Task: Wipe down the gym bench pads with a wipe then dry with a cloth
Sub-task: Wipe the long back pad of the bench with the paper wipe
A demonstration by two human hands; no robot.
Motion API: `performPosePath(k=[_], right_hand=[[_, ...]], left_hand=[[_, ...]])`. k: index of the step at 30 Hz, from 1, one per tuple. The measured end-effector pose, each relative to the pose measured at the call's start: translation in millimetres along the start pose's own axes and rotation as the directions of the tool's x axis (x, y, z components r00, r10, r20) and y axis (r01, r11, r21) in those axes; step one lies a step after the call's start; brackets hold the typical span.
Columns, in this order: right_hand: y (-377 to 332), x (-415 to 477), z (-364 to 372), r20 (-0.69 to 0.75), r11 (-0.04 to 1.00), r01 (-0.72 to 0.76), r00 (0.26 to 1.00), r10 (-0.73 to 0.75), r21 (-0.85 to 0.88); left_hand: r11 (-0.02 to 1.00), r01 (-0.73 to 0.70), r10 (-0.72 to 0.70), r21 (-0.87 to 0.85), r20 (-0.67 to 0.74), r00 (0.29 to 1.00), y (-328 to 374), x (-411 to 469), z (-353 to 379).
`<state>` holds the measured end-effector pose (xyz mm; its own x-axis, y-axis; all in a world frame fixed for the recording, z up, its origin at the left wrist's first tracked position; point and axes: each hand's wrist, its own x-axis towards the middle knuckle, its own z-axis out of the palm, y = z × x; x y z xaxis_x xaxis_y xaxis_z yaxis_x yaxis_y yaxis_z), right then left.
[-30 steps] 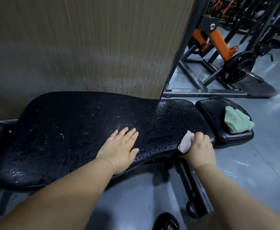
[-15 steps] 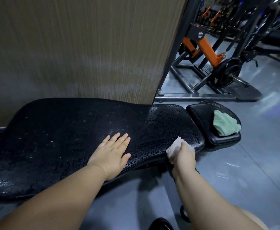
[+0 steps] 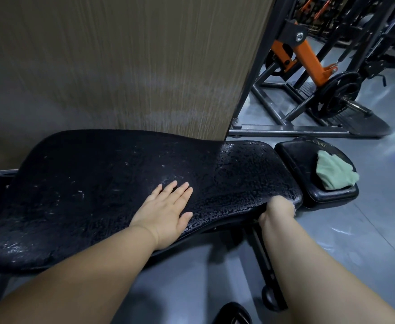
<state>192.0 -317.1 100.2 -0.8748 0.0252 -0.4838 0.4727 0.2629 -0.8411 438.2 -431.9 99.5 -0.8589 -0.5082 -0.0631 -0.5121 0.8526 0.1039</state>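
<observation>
One head-worn wide-angle view looks forward and down, close over the bench pad (image 3: 98, 195) (edges seemingly bowed).

Green cloth (image 3: 334, 171) lies crumpled on the seat pad (image 3: 294, 160); white wipe (image 3: 294, 207) perhaps peeks against the wet long pad (image 3: 121, 183).

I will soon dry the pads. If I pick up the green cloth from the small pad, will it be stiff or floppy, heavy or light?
Probably floppy: the green cloth lies crumpled in soft folds, so it should droop when lifted. Likely light, since it looks thin and covers only part of the small pad.
</observation>
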Motion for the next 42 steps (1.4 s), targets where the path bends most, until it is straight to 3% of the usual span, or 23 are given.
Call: performPosePath(k=[2, 4, 8, 12, 16, 20, 23, 28, 32, 37, 42], right_hand=[[-4, 11, -3, -0.170, 0.985, -0.031, 0.985, 0.002, -0.169], [-4, 7, -7, -0.231, 0.988, 0.020, 0.971, -0.056, -0.155], [20, -24, 3, -0.159, 0.983, 0.166, 0.971, -0.176, -0.075], [34, -46, 12, -0.055, 0.972, 0.210, 0.975, -0.216, -0.103], [27, -26, 0, -0.074, 0.969, 0.232, 0.968, -0.239, -0.090], [15, 2, -22, -0.093, 0.934, 0.340, 0.932, -0.351, -0.113], [-1, 30, -37, -0.034, 0.909, 0.355, 0.928, -0.370, -0.218], [-22, 54, -37, 0.101, 0.785, 0.433, 0.894, -0.437, -0.443], [-30, 64, -29, 0.130, 0.644, 0.450, 0.867, -0.482, -0.618], [-28, 65, -26, 0.162, 0.529, 0.455, 0.846, -0.508, -0.716], [6, 45, -28, 0.184, 0.401, 0.575, 0.705, -0.685, -0.713]], left_hand=[[1.000, -0.001, 0.001, 0.004, 0.005, 1.000, 0, 1, 1], [1.000, -0.003, 0.003, 0.007, 0.014, 1.000, 0, 0, 1], [1.000, -0.004, 0.004, 0.015, 0.023, 1.000, -1, -1, 0], [1.000, 0.003, -0.004, 0.023, 0.047, 0.999, 1, 0, -2], [1.000, 0.005, -0.007, 0.017, 0.080, 0.997, 5, 2, -5], [0.999, -0.053, 0.052, 0.004, 0.086, 0.995, 17, 20, -5], [0.996, -0.089, 0.090, -0.012, 0.088, 0.992, 34, 33, -4], [0.995, -0.096, 0.096, -0.004, 0.050, 0.994, 40, 39, -2], [0.995, -0.100, 0.100, -0.001, 0.046, 0.994, 40, 41, -1], [0.995, -0.098, 0.098, -0.007, 0.050, 0.994, 40, 42, 0], [0.995, -0.095, 0.096, -0.011, 0.059, 0.994, 39, 41, -1]])
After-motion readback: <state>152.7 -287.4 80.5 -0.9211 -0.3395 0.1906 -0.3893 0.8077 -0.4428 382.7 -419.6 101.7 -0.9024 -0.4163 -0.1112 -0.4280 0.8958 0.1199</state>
